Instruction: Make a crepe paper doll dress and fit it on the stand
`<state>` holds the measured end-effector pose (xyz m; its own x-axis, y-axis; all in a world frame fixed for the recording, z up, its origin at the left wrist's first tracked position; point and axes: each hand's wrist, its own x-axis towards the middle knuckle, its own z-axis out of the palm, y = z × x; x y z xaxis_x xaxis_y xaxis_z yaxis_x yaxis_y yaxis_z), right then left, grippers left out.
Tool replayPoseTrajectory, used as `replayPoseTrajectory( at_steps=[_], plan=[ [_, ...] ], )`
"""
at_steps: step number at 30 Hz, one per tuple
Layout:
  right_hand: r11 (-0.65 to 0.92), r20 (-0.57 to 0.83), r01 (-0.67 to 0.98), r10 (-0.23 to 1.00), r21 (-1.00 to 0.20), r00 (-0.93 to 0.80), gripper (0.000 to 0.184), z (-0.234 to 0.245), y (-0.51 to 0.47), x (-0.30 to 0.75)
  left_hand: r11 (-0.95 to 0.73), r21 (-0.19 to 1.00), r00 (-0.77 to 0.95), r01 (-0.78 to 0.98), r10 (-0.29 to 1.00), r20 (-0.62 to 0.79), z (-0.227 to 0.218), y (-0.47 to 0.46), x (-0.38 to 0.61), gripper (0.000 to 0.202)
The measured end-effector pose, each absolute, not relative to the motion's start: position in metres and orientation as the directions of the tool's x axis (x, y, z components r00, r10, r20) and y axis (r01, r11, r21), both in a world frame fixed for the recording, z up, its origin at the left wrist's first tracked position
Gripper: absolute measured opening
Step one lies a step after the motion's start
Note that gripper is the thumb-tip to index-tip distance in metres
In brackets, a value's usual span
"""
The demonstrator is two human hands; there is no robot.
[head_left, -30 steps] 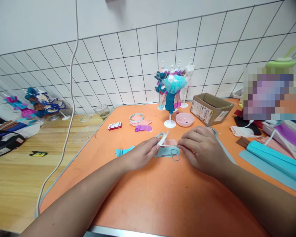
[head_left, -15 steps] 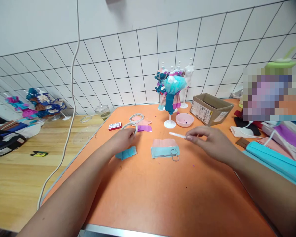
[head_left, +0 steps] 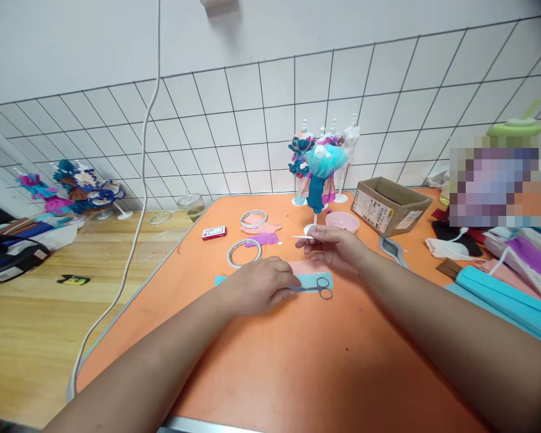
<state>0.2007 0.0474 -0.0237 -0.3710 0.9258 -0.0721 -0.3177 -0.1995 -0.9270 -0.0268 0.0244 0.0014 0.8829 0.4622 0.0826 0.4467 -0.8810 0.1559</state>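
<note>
My right hand [head_left: 336, 248] pinches a narrow white strip of tape [head_left: 301, 237], raised above the table in front of the dress stands. My left hand [head_left: 264, 284] reaches over a piece of pink and light blue crepe paper [head_left: 309, 280], its fingers curled at the blade end of small metal scissors [head_left: 323, 285]. Whether those fingertips grip the blades or the paper is hidden. A tape roll [head_left: 229, 255] lies just beyond my left hand. Farther back another tape roll [head_left: 242, 221] rests on peach paper, near purple paper [head_left: 265, 239].
Miniature dress forms in paper dresses [head_left: 327, 157] stand at the back beside a pink bowl [head_left: 342, 222] and a cardboard box [head_left: 390, 207]. A small red and white box [head_left: 214, 233] lies left. Blue paper rolls [head_left: 507, 300] fill the right; a white cable [head_left: 145, 129] hangs at left.
My left hand has let go of the tape roll, leaving it on the table, and moved right to the paper and scissors. My right hand has moved left with the tape strip.
</note>
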Motion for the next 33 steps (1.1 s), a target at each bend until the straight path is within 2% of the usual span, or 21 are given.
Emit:
replayPoseTrajectory(
  at_steps=[2, 5, 7, 10, 17, 20, 24, 27, 30, 33],
  plan=[
    [-0.167, -0.073, -0.251, 0.935, -0.953, -0.346, 0.016, -0.028, 0.050, 0.194, -0.851, 0.166, 0.853, 0.499, 0.516, 0.079, -0.006, 0.029, -0.026, 0.025],
    [-0.017, -0.028, 0.043, 0.965, -0.999, -0.260, 0.016, -0.034, 0.046, 0.187, -0.843, 0.190, 0.847, 0.504, 0.525, 0.082, -0.015, 0.043, -0.030, 0.021],
    [0.077, 0.004, 0.258, 0.961, -0.963, -0.275, 0.016, -0.037, 0.043, 0.187, -0.841, 0.191, 0.845, 0.507, 0.528, 0.082, -0.018, 0.049, -0.034, 0.018],
    [0.128, -0.004, 0.420, 0.954, -0.898, -0.299, 0.018, -0.042, 0.044, 0.189, -0.828, 0.178, 0.833, 0.533, 0.550, 0.063, -0.018, 0.053, -0.037, 0.015],
    [0.132, -0.021, 0.576, 0.968, -0.807, -0.251, 0.018, -0.049, 0.051, 0.190, -0.844, 0.152, 0.852, 0.514, 0.522, 0.021, -0.008, 0.053, -0.043, 0.020],
    [0.154, 0.020, 0.618, 0.976, -0.771, -0.218, 0.017, -0.041, 0.049, 0.190, -0.838, 0.140, 0.845, 0.527, 0.535, 0.023, -0.004, 0.054, -0.045, 0.022],
    [0.244, 0.139, 0.657, 0.968, -0.713, -0.209, 0.018, -0.033, 0.051, 0.187, -0.733, 0.065, 0.723, 0.677, 0.679, 0.127, -0.004, 0.056, -0.046, 0.028],
    [0.254, 0.127, 0.688, 0.965, -0.680, -0.231, 0.018, -0.035, 0.055, 0.184, -0.635, 0.102, 0.597, 0.766, 0.761, 0.255, -0.007, 0.057, -0.045, 0.029],
    [0.230, 0.095, 0.715, 0.970, -0.661, -0.224, 0.017, -0.042, 0.058, 0.183, -0.597, 0.161, 0.527, 0.786, 0.783, 0.330, -0.012, 0.060, -0.044, 0.025],
    [0.219, 0.074, 0.741, 0.972, -0.635, -0.224, 0.017, -0.046, 0.059, 0.183, -0.618, 0.183, 0.544, 0.764, 0.771, 0.332, -0.018, 0.064, -0.043, 0.020]
  ],
)
